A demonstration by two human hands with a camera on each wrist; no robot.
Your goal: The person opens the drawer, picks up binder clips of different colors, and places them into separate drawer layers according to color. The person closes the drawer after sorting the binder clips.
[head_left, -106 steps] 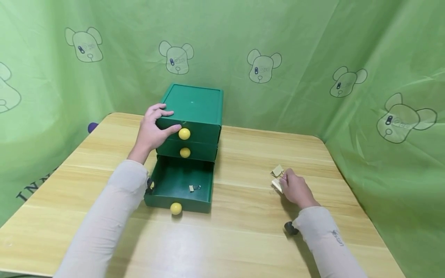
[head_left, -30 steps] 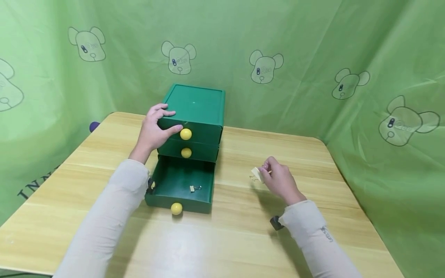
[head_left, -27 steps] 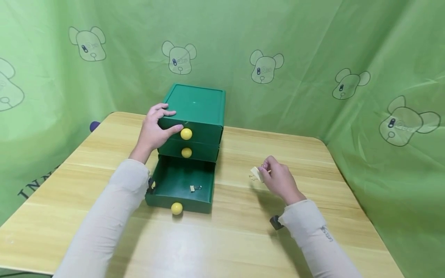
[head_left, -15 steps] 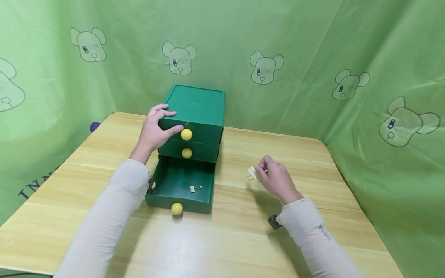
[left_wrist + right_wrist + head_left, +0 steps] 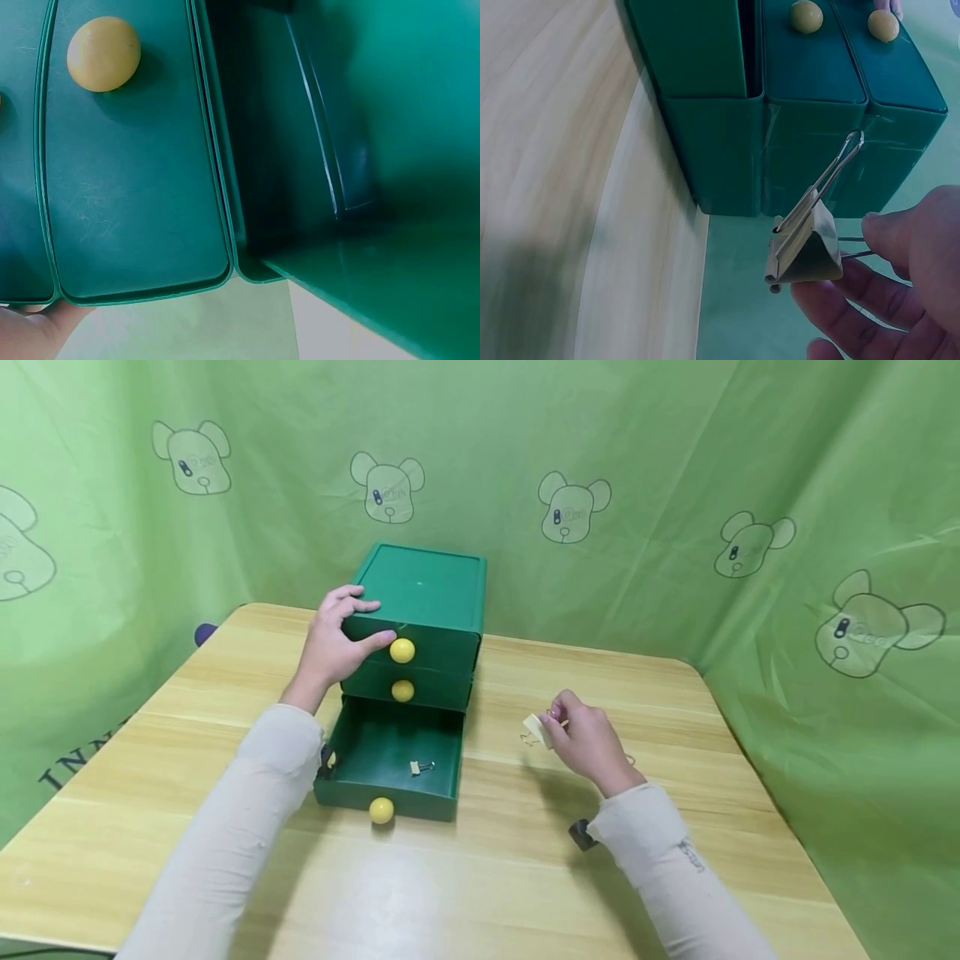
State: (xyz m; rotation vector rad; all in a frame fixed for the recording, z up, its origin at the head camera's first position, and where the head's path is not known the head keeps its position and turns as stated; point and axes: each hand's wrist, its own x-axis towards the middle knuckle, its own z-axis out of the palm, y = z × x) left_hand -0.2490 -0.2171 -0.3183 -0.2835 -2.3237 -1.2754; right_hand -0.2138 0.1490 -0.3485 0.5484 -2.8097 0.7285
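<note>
My left hand [image 5: 333, 639] rests on the front left corner of a green drawer cabinet [image 5: 423, 578], fingers spread over the top and thumb along the front by the top yellow knob [image 5: 402, 650]. The bottom drawer [image 5: 367, 752] is pulled out, with a small pale yellow binder clip [image 5: 416, 768] inside. Right of the cabinet, my right hand [image 5: 588, 739] holds a larger pale yellow binder clip [image 5: 806, 251] above the table. Thumb and fingers pinch one wire handle; the other handle sticks up. Only part of the left hand [image 5: 30, 330] shows in the left wrist view.
A wire loop [image 5: 629, 760] shows beside the right wrist, the rest hidden behind it. The wooden table [image 5: 510, 877] has green curtains [image 5: 480, 460] with bear drawings behind and beside it. A purple object [image 5: 204, 633] shows past its left edge.
My right hand has lifted a binder clip from the right of the table and carried it left, drifting slowly toward the cabinet. The left hand and the open drawer stay put.
</note>
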